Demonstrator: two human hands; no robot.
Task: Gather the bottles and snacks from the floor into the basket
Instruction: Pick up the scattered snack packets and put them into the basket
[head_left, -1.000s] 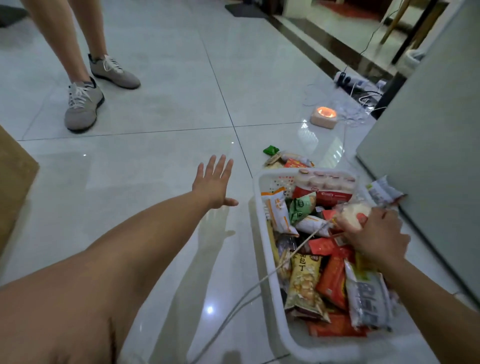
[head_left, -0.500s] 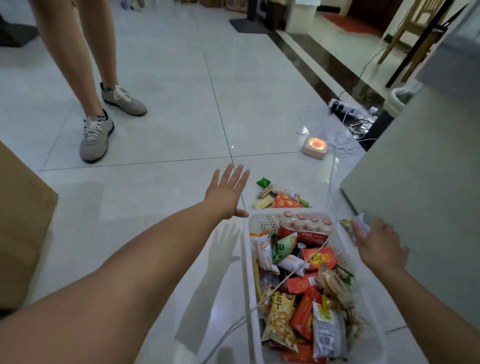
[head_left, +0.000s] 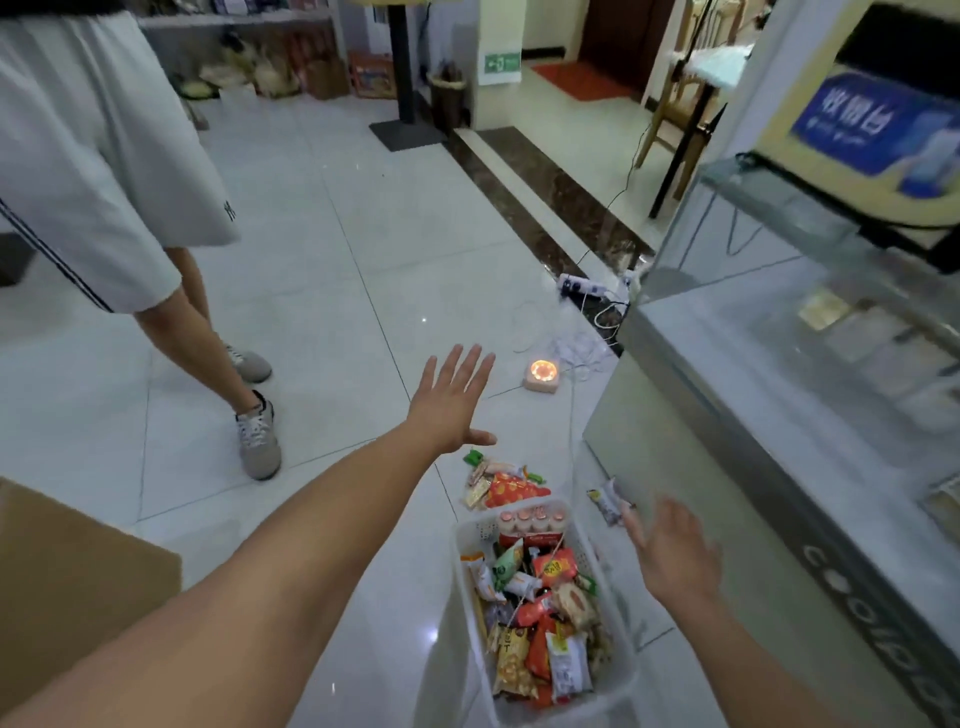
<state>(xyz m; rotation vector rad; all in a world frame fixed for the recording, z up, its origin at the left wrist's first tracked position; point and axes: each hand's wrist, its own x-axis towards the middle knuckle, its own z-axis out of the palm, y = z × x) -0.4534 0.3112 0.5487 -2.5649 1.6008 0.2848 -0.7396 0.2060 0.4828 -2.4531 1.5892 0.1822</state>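
Where the glossy pale tiled floor (head_left: 322, 291) runs alongside a glass-fronted display case (head_left: 779, 374), a white perforated plastic basket (head_left: 621, 691) stands on the tiles, heaped with crinkly snack packets (head_left: 540, 639) in orange, red, yellow and white. At its far end a row of small pink-capped bottles (head_left: 531, 521) in a red wrap stands upright, and a thin white cord (head_left: 522, 597) runs slantwise over the heap. The left hand (head_left: 451, 402) is stretched forward, palm down, fingers straight and spread; it is released, holds nothing, and hangs above the floor beyond the basket's far left corner. The right hand (head_left: 670, 558) is blurred but plainly released too, fingers splayed and holding nothing, just to the right of the basket's far end. Its fingertips are near a single dark-and-white packet (head_left: 605, 501) lying on the floor; whether they touch it I cannot tell. Just beyond the basket's far rim lies a loose pile of red, green and tan snack wrappers (head_left: 501, 483), also on the floor. Farther off glows a small round orange lamp (head_left: 543, 375), with a white power strip (head_left: 577, 285) behind it. A brown cardboard box (head_left: 67, 577) fills the lower left, and another person (head_left: 93, 171) in pale shorts and grey sneakers (head_left: 258, 434) stands at the left, well apart from the basket.
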